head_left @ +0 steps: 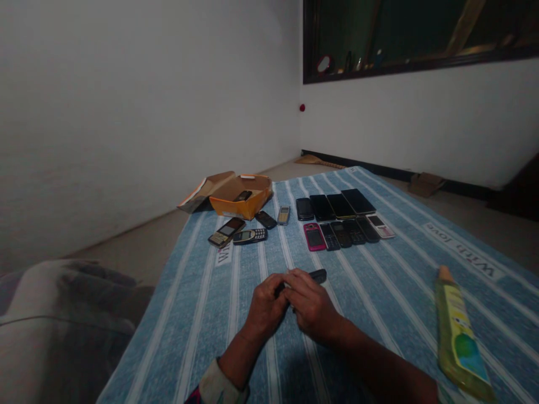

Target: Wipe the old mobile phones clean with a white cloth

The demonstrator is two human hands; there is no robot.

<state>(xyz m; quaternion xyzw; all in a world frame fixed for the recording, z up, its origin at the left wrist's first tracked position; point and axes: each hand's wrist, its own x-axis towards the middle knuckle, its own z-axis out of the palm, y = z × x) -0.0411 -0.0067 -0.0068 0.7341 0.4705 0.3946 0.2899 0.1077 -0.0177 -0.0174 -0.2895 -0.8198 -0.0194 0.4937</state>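
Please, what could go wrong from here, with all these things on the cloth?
The bottle is close to the right forearm; a sideways move might push it. The box sits near the left edge of the cloth, its flap sticking out; a bump could shift it. The left hand and right hand meet, hiding any held part, so it could slip unnoticed.

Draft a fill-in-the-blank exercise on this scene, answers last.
The phone at the nearer row's left end is ____.
The farther row of phones numbers ____.
The labelled bottle is to the ____ of the left hand and right hand.
The striped tablecloth reads "With ____".
Missing words: pink; four; right; love.
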